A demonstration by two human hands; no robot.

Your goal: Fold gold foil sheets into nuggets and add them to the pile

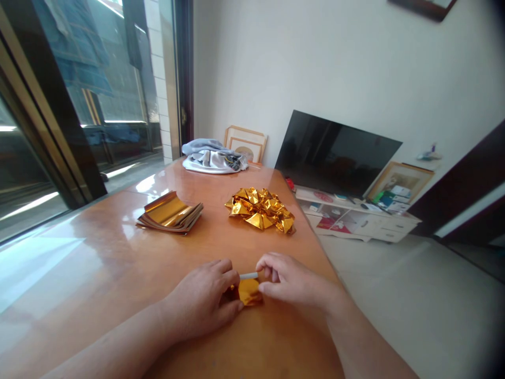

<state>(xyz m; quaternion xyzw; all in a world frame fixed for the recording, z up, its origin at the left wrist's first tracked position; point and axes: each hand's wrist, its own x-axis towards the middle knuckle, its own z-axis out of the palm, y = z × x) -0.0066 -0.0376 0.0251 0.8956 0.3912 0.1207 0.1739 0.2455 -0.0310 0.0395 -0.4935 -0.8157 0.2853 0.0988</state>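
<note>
A small sheet of gold foil paper (249,292) lies on the table right before me, with a narrow white strip along its far edge that looks like a folded or rolled border. My left hand (205,295) grips its left side, the fingers curled over the far corner and the thumb on the near edge. At the right side, my right hand (290,281) pinches with bent fingers at the end of the white strip, thumb against the foil. Beyond the hands sit a pile of folded gold foil pieces (260,208) and, to its left, a stack of gold foil sheets (169,213).
The glossy wooden table (118,273) ends along a right edge near my right forearm. Bundled pale fabric (213,155) lies at its far end. A television (335,152) stands on a white cabinet (363,223) beyond. Sliding glass doors (114,100) are on the left.
</note>
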